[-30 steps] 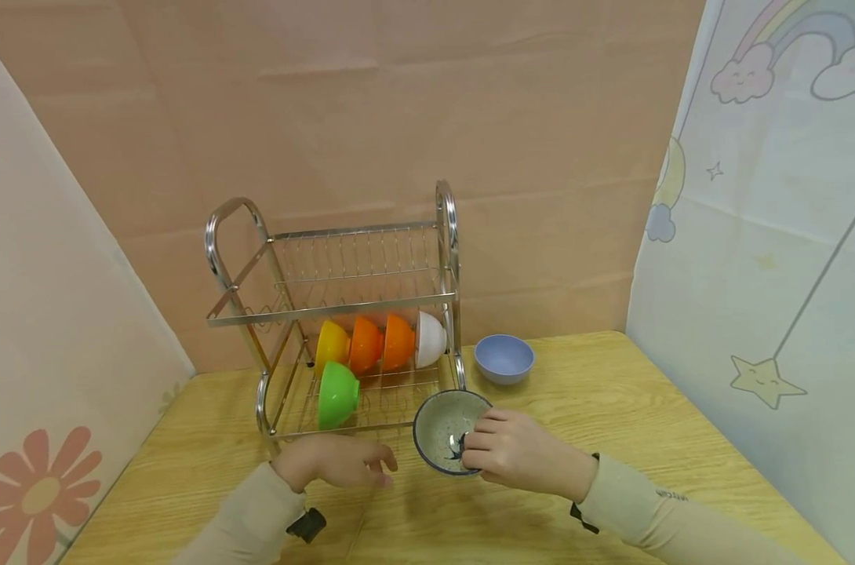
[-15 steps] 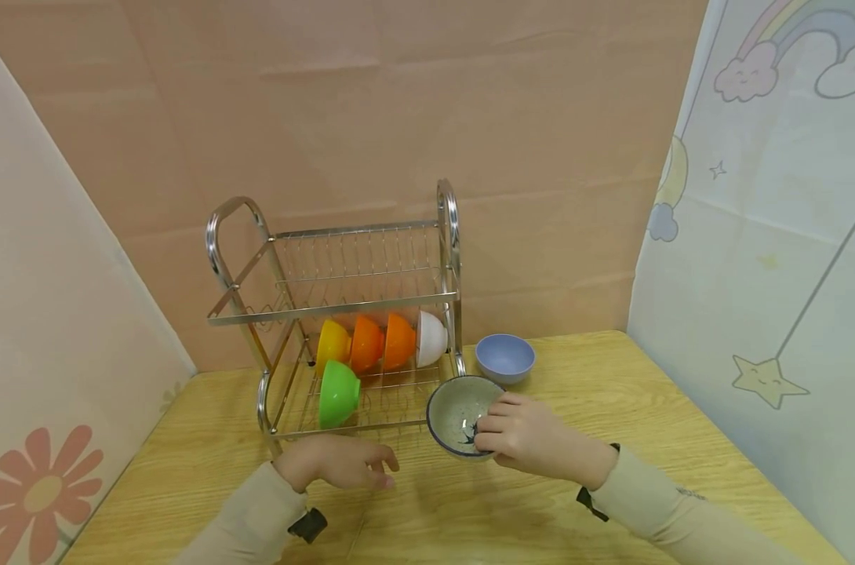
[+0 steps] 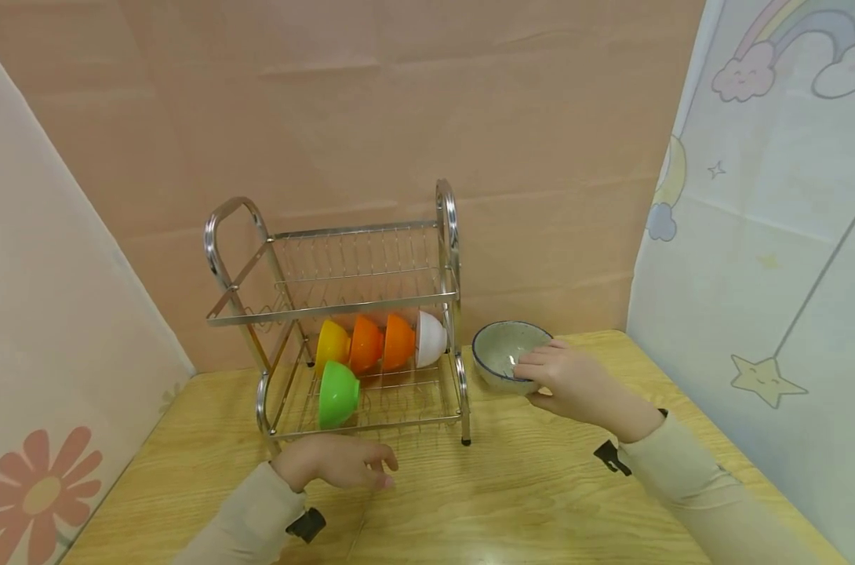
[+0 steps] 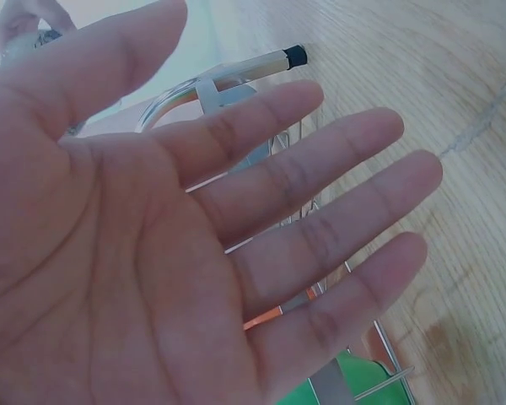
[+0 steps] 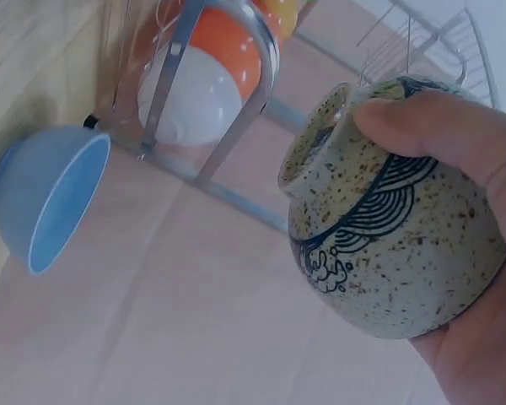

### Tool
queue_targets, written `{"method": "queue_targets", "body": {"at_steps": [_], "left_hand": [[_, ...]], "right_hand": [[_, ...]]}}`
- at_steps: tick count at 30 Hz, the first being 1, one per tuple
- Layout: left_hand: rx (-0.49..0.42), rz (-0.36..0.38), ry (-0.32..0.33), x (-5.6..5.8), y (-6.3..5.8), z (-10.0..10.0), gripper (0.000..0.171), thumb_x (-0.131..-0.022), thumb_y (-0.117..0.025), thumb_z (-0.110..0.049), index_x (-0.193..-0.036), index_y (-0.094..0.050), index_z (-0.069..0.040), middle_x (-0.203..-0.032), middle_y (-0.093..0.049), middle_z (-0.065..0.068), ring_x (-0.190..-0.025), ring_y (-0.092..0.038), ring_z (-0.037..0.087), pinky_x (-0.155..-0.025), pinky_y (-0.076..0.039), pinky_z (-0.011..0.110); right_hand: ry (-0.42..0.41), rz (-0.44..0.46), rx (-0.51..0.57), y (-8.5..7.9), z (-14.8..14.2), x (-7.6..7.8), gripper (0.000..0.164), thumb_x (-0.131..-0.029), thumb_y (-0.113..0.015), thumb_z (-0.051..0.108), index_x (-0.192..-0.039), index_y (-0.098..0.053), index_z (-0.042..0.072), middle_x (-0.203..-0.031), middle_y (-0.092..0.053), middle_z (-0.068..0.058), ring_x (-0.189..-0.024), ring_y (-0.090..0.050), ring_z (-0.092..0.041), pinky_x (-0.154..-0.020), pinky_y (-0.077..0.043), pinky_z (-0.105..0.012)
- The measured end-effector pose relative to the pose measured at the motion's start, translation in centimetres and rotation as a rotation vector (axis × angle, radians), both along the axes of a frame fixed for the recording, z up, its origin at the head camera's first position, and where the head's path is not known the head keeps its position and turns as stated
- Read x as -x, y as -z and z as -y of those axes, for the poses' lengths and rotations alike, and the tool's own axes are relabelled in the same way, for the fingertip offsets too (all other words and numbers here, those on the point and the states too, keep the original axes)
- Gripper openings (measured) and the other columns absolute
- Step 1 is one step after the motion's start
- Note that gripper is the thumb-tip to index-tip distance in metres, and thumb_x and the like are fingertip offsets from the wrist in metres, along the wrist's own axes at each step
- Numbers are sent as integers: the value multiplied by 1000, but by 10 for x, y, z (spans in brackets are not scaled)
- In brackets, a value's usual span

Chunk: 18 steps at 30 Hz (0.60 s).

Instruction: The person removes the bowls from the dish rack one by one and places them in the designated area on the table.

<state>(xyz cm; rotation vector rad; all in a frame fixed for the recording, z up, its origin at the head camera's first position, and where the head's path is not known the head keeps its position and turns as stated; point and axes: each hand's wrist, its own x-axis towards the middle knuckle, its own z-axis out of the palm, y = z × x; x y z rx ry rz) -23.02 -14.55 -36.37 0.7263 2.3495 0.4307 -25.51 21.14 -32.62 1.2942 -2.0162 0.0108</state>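
Observation:
My right hand [image 3: 583, 386] grips the right side of a speckled ceramic bowl [image 3: 503, 345] with a dark blue rim, fingers inside and thumb outside. Blue wave patterns show on its side in the right wrist view. A blue bowl [image 5: 42, 190] stands on the table, apart from the held bowl; in the head view the speckled bowl covers it. My left hand [image 3: 339, 461] holds nothing and stays in front of the metal dish rack [image 3: 371, 430], its fingers spread in the left wrist view. Nearest to it is a green bowl [image 3: 338, 395] tilted on the lower tier.
Behind the green bowl, a yellow bowl [image 3: 332, 343], two orange bowls [image 3: 398, 343] and a white bowl [image 3: 431, 340] stand on edge in the lower tier. The upper tier [image 3: 350, 275] sits above them. A pink backdrop [image 3: 540, 157] rises behind the wooden table [image 3: 526, 486].
My right hand has carried the speckled bowl to the right and away from me, from the rack's front corner to over the blue bowl's place. My left hand has stayed put.

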Motion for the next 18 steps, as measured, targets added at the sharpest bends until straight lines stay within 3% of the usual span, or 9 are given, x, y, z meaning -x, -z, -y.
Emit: {"method": "queue_targets", "body": {"at_steps": [7, 14, 18], "left_hand": [[-10, -7, 4, -1, -2, 0, 31, -97, -58, -35, -124, -60, -18, -109, -64, -6, -100, -61, 12, -85, -50, 34], [-13, -2, 8, 0, -1, 0, 35, -97, -57, -35, -128, -58, -18, -109, -64, -6, -99, -61, 12, -85, -50, 34], [-16, 1, 5, 0, -1, 0, 38, -97, -57, -36, -130, -57, -17, -110, -64, -5, -100, -61, 12, -86, -50, 35]], "right_hand": [[106, 109, 24, -2, -10, 29, 34, -61, -90, 12, -85, -66, 11, -76, -65, 5, -67, -59, -10, -60, -47, -33], [253, 259, -14, 2, -10, 56, 34, -71, -86, 23, -97, -70, 8, -86, -70, 1, -71, -63, -13, -64, -52, -35], [321, 342, -44, 6, -6, 71, 34, -80, -80, 26, -105, -70, 7, -98, -72, -3, -82, -68, -20, -72, -55, -40]]}}
